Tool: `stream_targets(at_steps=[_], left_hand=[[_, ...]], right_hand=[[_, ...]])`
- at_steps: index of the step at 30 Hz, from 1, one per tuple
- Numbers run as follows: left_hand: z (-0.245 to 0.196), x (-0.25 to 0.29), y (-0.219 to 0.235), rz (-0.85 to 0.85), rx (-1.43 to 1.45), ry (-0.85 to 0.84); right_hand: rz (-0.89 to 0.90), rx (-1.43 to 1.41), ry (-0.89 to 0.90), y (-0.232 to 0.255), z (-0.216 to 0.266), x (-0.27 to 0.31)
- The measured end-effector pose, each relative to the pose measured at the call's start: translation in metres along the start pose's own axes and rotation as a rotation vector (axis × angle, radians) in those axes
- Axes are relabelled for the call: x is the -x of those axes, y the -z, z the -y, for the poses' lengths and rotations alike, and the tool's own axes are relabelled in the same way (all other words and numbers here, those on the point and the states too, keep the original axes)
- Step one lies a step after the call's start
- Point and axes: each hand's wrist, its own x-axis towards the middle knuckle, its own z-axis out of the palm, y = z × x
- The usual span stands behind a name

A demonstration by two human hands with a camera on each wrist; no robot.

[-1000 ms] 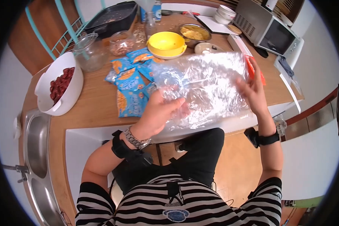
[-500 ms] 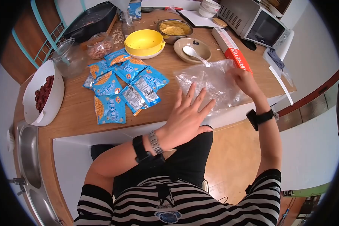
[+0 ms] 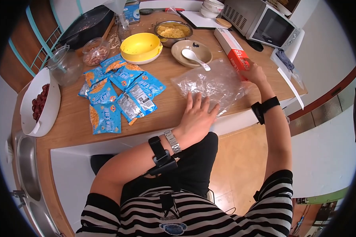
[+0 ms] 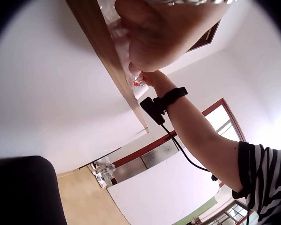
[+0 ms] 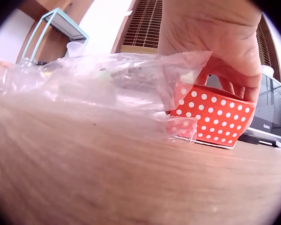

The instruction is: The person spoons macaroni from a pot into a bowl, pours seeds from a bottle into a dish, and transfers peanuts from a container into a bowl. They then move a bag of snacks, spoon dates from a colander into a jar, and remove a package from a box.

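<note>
A clear plastic bag lies crumpled on the wooden table. At its near edge the left hand rests on it, fingers spread. The right hand is at the near end of a long red and white box. In the right wrist view, the fingers and thumb of the right hand curl round the sides of the box's dotted red end, with a flap of the plastic bag lying against it. The left hand hides most of the bag in the left wrist view.
Blue snack packets lie left of the bag. Behind stand a beige bowl with a white spoon, a yellow bowl and a metal bowl. A microwave is back right, a white container far left.
The plastic bag, held up a second ago, now lies on the table. The left hand has let go and spread on it; the right hand has moved from the bag to the box.
</note>
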Motion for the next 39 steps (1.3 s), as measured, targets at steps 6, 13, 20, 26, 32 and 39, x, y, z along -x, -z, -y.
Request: stream_targets(at_steps=[6, 13, 20, 26, 32, 39], left_hand=[[-0.008, -0.008, -0.003, 0.048, -0.018, 0.009], [-0.013, -0.030, -0.008, 0.118, -0.043, 0.039], [-0.007, -0.022, -0.020, -0.029, 0.053, 0.022], [0.006, 0.012, -0.011, 0.062, 0.100, -0.089], [0.009, -0.003, 0.006, -0.053, -0.003, 0.035], [0.020, 0.005, -0.006, 0.015, 0.006, 0.190]], right_hand=[[-0.058, -0.040, 0.038, 0.021, -0.014, -0.017], [-0.035, -0.058, -0.015, 0.028, 0.009, -0.009], [-0.134, -0.033, 0.112, -0.018, -0.013, -0.004], [-0.113, 0.132, 0.086, -0.032, -0.015, -0.003], [-0.255, -0.077, 0.532, -0.048, 0.016, 0.016], [0.116, 0.106, 0.402, -0.051, 0.066, 0.071]])
